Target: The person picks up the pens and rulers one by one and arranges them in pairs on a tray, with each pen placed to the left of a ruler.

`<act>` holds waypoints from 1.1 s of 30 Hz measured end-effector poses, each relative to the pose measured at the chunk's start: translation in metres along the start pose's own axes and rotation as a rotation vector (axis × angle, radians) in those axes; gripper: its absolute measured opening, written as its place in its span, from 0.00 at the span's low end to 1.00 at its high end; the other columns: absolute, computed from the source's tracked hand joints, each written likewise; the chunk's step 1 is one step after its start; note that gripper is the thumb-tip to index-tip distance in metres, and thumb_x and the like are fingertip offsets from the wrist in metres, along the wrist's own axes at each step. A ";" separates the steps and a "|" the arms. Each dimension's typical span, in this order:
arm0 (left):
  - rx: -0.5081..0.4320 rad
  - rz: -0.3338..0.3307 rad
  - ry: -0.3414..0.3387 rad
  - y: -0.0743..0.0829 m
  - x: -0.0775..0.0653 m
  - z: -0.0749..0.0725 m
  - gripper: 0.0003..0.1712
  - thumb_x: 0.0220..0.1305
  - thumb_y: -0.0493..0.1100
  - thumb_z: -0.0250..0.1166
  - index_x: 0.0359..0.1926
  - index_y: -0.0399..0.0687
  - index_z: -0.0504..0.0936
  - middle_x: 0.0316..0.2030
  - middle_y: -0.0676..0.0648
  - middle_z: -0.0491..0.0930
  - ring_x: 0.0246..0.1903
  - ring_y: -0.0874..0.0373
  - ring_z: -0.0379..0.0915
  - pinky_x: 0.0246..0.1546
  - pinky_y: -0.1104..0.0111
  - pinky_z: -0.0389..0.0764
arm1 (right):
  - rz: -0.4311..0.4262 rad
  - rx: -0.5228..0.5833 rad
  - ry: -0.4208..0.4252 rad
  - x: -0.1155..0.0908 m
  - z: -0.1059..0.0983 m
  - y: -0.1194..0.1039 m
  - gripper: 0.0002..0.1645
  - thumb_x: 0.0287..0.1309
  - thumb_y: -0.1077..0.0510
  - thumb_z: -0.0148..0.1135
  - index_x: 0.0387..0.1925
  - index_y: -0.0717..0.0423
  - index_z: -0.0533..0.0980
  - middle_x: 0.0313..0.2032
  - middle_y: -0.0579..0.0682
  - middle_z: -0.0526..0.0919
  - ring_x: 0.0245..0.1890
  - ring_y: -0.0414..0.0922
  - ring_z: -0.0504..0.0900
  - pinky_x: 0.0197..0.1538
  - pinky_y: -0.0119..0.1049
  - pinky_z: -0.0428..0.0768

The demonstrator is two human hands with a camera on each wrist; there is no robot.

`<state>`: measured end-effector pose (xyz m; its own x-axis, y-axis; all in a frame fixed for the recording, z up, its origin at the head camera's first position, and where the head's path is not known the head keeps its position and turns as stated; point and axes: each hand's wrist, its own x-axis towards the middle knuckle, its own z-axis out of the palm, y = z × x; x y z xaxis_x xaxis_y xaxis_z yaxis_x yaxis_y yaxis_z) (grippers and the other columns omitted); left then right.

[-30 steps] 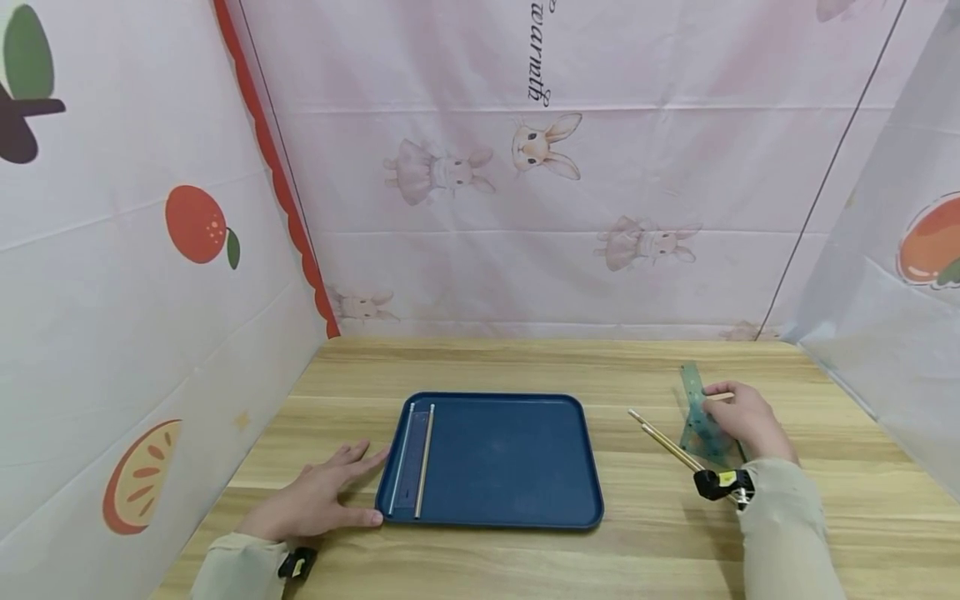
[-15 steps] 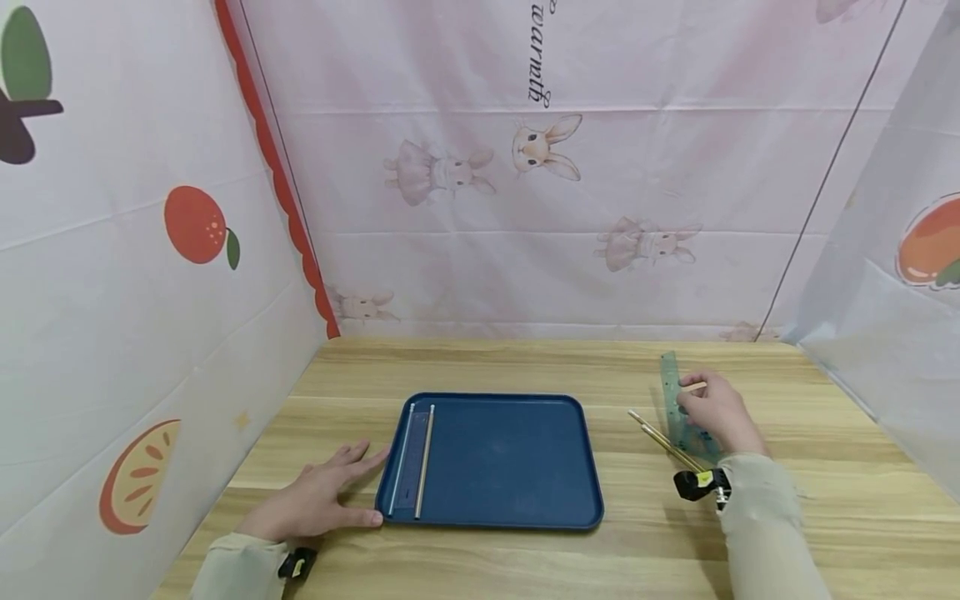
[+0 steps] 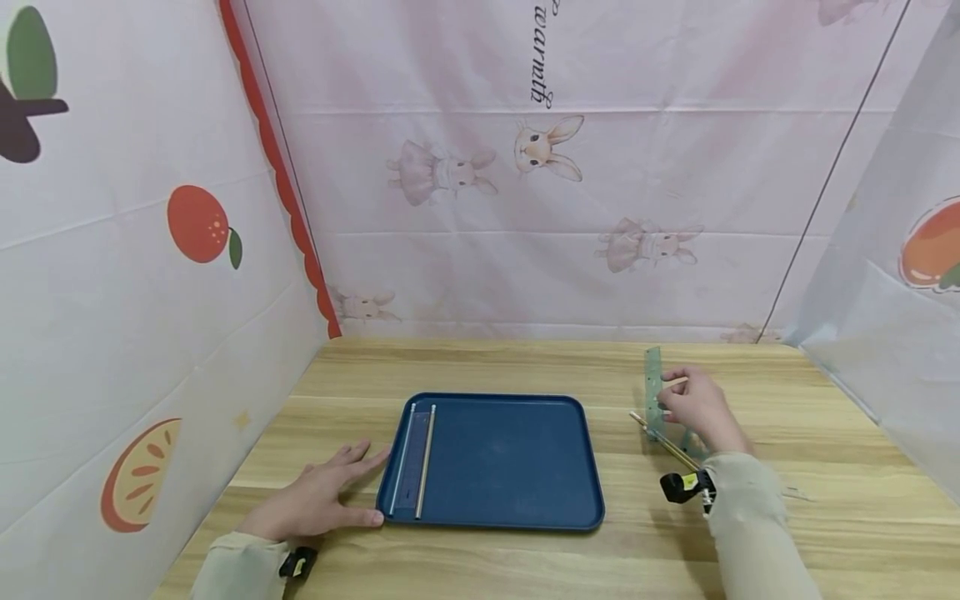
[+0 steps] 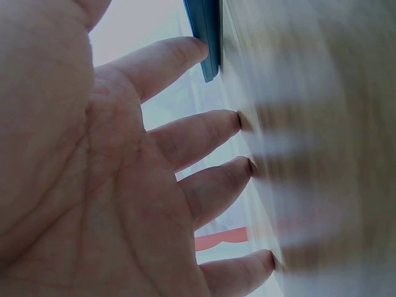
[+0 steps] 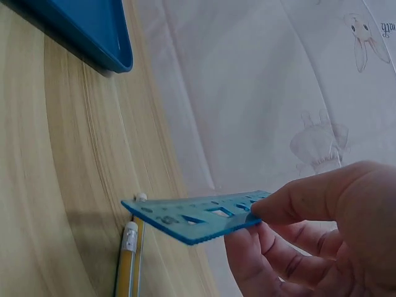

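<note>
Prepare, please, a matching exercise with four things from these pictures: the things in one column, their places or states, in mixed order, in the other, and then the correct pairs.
Things:
1. greenish ruler
2. purplish ruler
3. tray
4. loose yellow pencils

Places or states:
A. lying on the table, right of the tray
B. between a silver pencil and a gold-coloured pencil
C. held in the right grip
D. dark blue, its edge touched by the left grip

Pairs: 1-C, 2-B, 3-D, 4-A.
</note>
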<state>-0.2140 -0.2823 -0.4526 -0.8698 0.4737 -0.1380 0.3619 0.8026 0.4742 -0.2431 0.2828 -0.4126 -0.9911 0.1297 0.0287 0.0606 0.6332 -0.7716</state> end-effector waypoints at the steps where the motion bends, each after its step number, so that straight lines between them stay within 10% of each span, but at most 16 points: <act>1: 0.002 0.000 0.001 0.000 0.000 0.000 0.57 0.60 0.70 0.75 0.84 0.61 0.62 0.84 0.30 0.52 0.82 0.22 0.43 0.66 0.13 0.46 | -0.001 0.003 -0.002 0.000 0.001 -0.002 0.29 0.71 0.63 0.53 0.68 0.74 0.67 0.49 0.68 0.82 0.34 0.45 0.89 0.44 0.45 0.92; 33: 0.025 0.013 -0.002 -0.003 0.001 0.001 0.58 0.61 0.71 0.74 0.85 0.59 0.61 0.84 0.30 0.53 0.81 0.21 0.45 0.64 0.12 0.48 | -0.047 0.059 -0.084 -0.002 0.047 -0.037 0.32 0.77 0.63 0.60 0.75 0.69 0.64 0.48 0.64 0.83 0.38 0.49 0.89 0.47 0.46 0.92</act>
<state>-0.2151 -0.2837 -0.4548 -0.8645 0.4845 -0.1339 0.3808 0.8053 0.4544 -0.2493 0.2234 -0.4143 -0.9993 0.0350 0.0150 0.0086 0.5906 -0.8069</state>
